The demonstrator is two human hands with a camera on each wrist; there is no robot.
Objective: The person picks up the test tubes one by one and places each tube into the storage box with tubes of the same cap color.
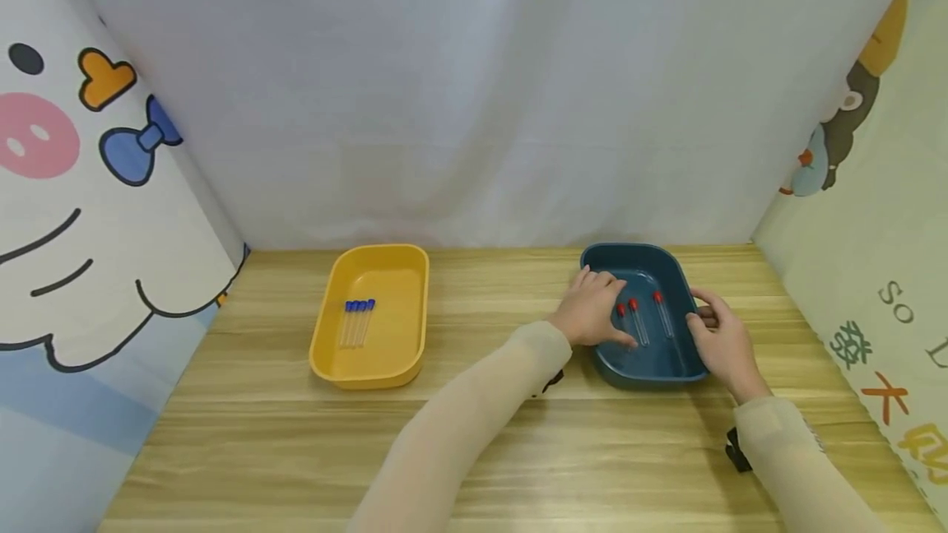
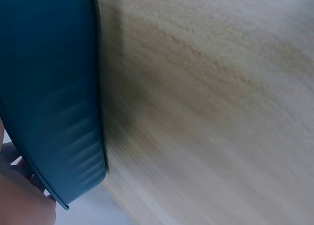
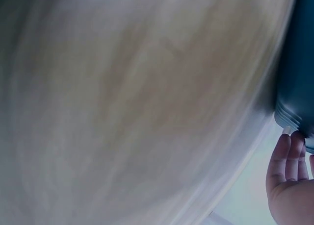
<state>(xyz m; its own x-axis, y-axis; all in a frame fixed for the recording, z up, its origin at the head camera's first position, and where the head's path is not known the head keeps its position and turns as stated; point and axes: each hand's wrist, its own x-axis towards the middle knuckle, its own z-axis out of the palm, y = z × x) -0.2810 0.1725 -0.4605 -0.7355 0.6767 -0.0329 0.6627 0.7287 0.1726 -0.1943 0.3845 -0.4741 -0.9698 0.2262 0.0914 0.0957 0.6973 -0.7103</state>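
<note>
A dark blue tray (image 1: 644, 368) stands on the right of the table, holding three thin clear tubes with red caps (image 1: 662, 315). Over its left rim reaches my left hand (image 1: 592, 311), thumb and forefinger spread apart beside the leftmost tube; no tube is seen between them. At the tray's right rim, my right hand (image 1: 726, 344) holds the edge between thumb and fingers. The right wrist view shows the fingers (image 3: 289, 161) against the tray's outer wall (image 3: 297, 83). In the left wrist view, the tray's side (image 2: 54, 97) hides part of the left hand (image 2: 24, 195).
A yellow tray (image 1: 370, 368) on the left holds several clear tubes with blue caps (image 1: 359, 323), lying side by side. Wooden tabletop (image 1: 504, 278) lies between the trays. A pale curtain (image 1: 474, 105) hangs behind, with printed panels on both sides.
</note>
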